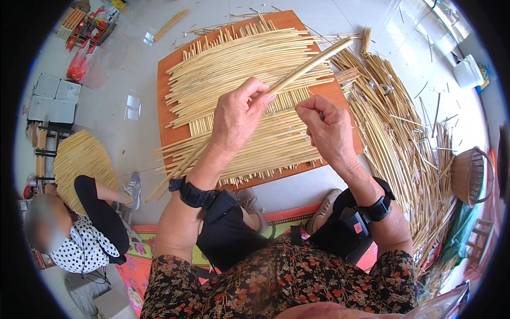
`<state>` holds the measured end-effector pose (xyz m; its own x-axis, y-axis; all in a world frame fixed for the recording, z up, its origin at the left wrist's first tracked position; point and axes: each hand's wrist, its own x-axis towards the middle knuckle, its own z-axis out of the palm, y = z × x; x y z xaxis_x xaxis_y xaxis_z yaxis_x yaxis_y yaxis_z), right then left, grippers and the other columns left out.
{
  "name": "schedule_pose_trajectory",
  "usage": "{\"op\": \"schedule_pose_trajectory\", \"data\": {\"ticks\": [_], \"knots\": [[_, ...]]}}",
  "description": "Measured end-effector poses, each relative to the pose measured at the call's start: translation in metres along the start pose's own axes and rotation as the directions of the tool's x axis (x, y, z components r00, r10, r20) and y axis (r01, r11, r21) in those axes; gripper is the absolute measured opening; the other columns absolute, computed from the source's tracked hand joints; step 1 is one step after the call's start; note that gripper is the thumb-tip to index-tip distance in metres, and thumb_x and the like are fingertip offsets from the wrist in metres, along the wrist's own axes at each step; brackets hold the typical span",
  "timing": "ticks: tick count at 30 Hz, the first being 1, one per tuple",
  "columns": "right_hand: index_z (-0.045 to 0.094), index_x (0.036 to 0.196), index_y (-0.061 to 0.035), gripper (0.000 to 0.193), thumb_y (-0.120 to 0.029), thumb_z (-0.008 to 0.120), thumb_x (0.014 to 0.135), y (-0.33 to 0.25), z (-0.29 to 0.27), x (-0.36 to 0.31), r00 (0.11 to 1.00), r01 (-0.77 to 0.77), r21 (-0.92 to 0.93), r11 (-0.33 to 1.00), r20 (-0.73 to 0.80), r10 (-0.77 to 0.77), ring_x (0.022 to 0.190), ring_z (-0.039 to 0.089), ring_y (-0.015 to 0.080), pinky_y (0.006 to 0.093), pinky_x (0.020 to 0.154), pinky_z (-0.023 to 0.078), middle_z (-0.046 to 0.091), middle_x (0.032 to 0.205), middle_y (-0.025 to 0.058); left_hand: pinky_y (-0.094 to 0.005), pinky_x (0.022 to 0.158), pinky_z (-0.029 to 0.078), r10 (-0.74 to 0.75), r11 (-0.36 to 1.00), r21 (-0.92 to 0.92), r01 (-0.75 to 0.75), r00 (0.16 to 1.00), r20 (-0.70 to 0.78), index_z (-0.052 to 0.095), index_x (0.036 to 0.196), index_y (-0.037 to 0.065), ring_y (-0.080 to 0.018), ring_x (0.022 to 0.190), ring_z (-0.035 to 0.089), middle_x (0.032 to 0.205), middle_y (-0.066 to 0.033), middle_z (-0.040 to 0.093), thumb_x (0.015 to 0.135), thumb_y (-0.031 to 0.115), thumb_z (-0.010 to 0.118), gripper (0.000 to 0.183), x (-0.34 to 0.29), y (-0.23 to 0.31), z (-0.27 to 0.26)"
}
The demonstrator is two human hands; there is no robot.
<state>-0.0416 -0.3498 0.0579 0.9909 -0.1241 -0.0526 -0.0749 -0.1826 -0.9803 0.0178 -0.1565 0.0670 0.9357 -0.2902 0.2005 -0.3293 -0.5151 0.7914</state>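
My left hand (236,117) is closed round a thick, pale yellow plant stalk (313,63), which slants up to the right above the board. Just right of it, my right hand (330,126) is held in a pinch; whatever lies between its fingers is too small to make out. Beneath both hands is a mat of crossed stalks (239,61), its long rows lying over shorter upright ones. The mat rests on an orange-brown board (164,114). Several loose stalks (183,165) stick out past the mat near my left forearm.
A large heap of loose stalks (390,133) covers the floor on the right, beside a wicker basket (467,175). A white bucket (467,72) stands beyond. At left, a seated person (85,247) is near a rounded stalk mat (85,162). White boxes (53,98) line the wall.
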Motion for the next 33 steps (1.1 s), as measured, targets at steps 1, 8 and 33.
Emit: {"op": "schedule_pose_trajectory", "data": {"ticks": [1,8,33], "knots": [[0.072,0.097,0.0012,0.015,-0.013,0.068,0.097,0.0,0.0,0.0,1.0,0.001,-0.002,1.0,0.0,-0.001,0.06,0.056,0.0059,0.0263,0.056,0.047,0.061,0.066,0.0012,-0.0254,0.064,0.051,0.0,1.0,-0.001,0.0,1.0,-0.002,0.068,0.102,0.001,-0.0056,0.073,0.06,0.08,-0.0015,0.069,0.098,0.01,0.073,0.011,0.0,0.0,0.0],[0.072,0.097,0.001,0.015,-0.014,0.067,0.098,-0.003,0.0,0.0,1.0,-0.01,-0.008,1.0,0.009,0.01,0.059,0.055,0.0058,0.0264,0.056,0.046,0.06,0.065,0.0006,-0.0257,0.062,0.05,-0.001,1.0,0.005,0.001,1.0,-0.006,0.068,0.102,0.002,-0.0053,0.072,0.059,0.079,-0.0016,0.069,0.098,0.011,0.074,0.011,0.0,-0.003,0.002],[0.074,0.102,0.0005,0.019,-0.017,0.068,0.098,0.012,-0.002,0.007,1.0,-0.008,0.016,1.0,0.022,0.007,0.062,0.059,0.0085,0.0275,0.06,0.049,0.063,0.068,0.0022,-0.0431,0.058,0.052,0.305,0.894,0.37,-0.253,0.948,-0.087,0.057,0.091,0.008,-0.0321,0.069,0.068,0.077,-0.0084,0.064,0.096,0.02,0.072,0.02,-0.007,0.009,0.009]]}}
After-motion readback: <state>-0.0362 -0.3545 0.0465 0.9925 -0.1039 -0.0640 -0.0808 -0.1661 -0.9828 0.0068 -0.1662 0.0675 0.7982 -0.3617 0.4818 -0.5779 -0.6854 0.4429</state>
